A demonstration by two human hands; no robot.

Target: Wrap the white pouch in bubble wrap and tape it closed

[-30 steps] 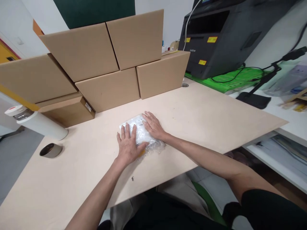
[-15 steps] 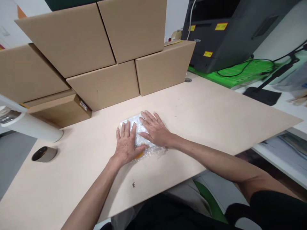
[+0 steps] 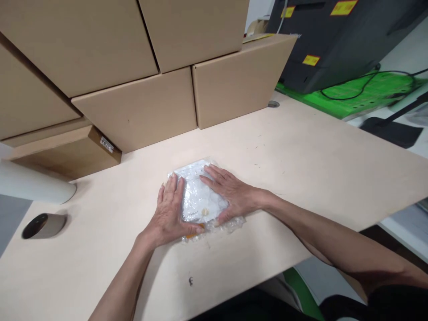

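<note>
A flat packet wrapped in clear bubble wrap (image 3: 199, 196) lies on the pale wooden table (image 3: 301, 165), with a bit of orange showing at its near edge. My left hand (image 3: 169, 211) lies flat on the packet's left side, fingers stretched forward, thumb along its near edge. My right hand (image 3: 230, 194) lies flat on the right side, fingers spread and pointing left. Both palms press down on the wrap.
Stacked cardboard boxes (image 3: 140, 107) wall off the back of the table. A white roll (image 3: 33, 185) and a tape roll (image 3: 43, 225) sit at the far left. A black printer (image 3: 334, 35) on a green mat (image 3: 361, 91) stands back right. The table's near edge runs just below my wrists.
The view has moved closer and tilted down. My hands have slid slightly apart, uncovering more of the packet's middle; the packet stays in place.
</note>
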